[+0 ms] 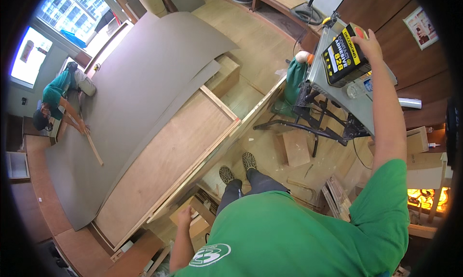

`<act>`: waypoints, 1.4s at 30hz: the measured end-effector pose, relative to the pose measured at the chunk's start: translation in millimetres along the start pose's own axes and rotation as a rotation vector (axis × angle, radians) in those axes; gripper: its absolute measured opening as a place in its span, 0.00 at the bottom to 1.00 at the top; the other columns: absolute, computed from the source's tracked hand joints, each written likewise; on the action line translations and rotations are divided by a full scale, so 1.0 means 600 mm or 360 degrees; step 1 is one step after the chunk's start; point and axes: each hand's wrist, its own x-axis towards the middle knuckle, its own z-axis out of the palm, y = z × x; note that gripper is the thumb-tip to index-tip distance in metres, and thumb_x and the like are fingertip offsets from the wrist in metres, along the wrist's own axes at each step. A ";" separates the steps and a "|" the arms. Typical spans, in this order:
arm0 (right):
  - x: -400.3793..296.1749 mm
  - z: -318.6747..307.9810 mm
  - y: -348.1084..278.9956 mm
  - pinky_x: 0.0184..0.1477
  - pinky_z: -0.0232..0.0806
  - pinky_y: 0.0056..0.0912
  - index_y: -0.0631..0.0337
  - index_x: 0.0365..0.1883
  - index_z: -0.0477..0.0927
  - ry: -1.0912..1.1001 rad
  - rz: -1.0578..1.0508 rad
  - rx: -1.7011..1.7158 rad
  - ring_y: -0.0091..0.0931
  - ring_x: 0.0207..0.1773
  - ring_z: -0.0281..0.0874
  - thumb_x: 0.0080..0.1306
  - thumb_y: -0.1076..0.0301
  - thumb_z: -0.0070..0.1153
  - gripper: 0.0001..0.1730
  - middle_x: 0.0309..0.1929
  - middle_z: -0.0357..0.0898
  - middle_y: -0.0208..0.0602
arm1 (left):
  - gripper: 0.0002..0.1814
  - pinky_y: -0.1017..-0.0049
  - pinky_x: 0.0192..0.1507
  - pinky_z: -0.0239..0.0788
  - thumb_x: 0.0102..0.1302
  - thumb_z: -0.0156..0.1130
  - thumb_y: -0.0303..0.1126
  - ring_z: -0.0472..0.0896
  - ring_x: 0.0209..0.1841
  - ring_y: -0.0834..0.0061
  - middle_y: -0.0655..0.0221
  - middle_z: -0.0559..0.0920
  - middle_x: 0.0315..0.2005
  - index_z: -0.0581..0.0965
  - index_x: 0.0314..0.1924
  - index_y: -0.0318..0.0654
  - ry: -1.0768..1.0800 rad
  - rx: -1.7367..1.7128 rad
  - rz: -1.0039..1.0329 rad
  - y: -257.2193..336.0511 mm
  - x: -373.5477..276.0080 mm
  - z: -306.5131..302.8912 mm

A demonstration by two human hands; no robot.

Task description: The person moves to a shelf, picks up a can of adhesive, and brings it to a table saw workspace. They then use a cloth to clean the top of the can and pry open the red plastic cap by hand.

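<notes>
My right hand (369, 47) grips the top edge of a black and yellow Decobond contact adhesive tin (342, 56). The tin is over the metal top of a work stand (349, 98); whether its base touches cannot be told. A clear plastic bottle (358, 89) lies beside it, partly behind my forearm. My left hand (185, 216) hangs low at my side with its fingers curled, above an open cardboard box (197, 226); its grip is too small to make out. Before me, large grey sheets (144, 81) lie over a wood-framed plywood panel (173, 150).
A co-worker (59, 92) kneels on the far side, hands on a thin wooden strip (94, 148) on the sheet. Under the stand are folding legs (307, 128) and a wooden box (294, 146). Wood offcuts (335, 197) and a cable (357, 156) lie on the floor.
</notes>
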 end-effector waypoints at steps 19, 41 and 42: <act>0.030 0.032 0.028 0.67 0.66 0.46 0.39 0.70 0.74 -0.0079 -0.0188 -0.0107 0.46 0.66 0.77 0.59 0.30 0.58 0.43 0.60 0.82 0.52 | 0.22 0.61 0.49 0.76 0.69 0.62 0.50 0.87 0.43 0.57 0.55 0.88 0.38 0.85 0.45 0.38 -0.0422 0.1282 0.0588 0.335 -0.012 0.112; -0.090 -0.063 -0.053 0.63 0.72 0.48 0.50 0.57 0.83 0.0001 -0.0018 0.0055 0.48 0.61 0.79 0.58 0.46 0.67 0.31 0.57 0.81 0.56 | 0.17 0.72 0.52 0.74 0.73 0.62 0.33 0.82 0.47 0.76 0.69 0.86 0.47 0.81 0.57 0.33 -0.0065 0.0405 0.0638 0.308 -0.082 -0.106; -0.086 -0.063 -0.042 0.63 0.71 0.47 0.50 0.57 0.83 0.0009 -0.0041 0.0093 0.48 0.62 0.78 0.58 0.45 0.67 0.31 0.57 0.81 0.56 | 0.16 0.72 0.53 0.75 0.73 0.61 0.31 0.82 0.48 0.75 0.70 0.86 0.48 0.81 0.57 0.32 -0.0103 0.0373 0.0695 0.276 -0.072 -0.107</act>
